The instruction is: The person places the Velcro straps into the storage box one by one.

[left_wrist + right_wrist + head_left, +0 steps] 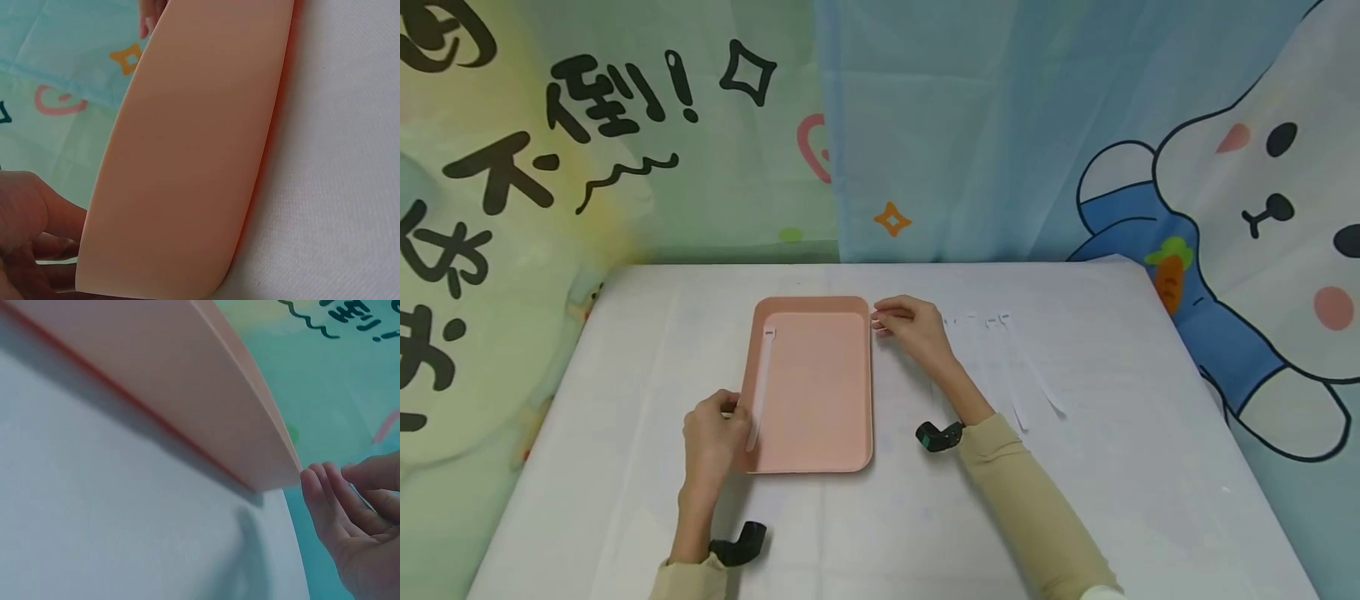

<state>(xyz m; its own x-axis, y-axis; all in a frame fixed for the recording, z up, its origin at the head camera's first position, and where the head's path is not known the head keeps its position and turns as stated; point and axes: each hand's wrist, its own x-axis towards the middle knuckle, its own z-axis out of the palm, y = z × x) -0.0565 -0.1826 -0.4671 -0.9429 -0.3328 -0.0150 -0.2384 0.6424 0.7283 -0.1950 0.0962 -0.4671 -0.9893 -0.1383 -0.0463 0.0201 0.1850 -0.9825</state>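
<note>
A shallow pink tray (816, 392) lies on the white table. Inside it, along the left side, runs a white cable tie (763, 375) with its square head at the far end. My left hand (717, 433) grips the tray's left rim near the front corner; in the left wrist view its fingers (65, 215) meet the rim. Beside the far right corner of the tray is my right hand (912, 329), fingers fairly straight and fingertips at or very near the rim. In the right wrist view, nothing clearly shows between thumb and fingers (359, 500).
Several white cable ties (1033, 371) lie on the table (1120, 500) to the right, partly behind my right forearm. A black wrist camera (938, 436) is worn at each wrist. Printed cloth (940, 125) hangs behind the table's far edge.
</note>
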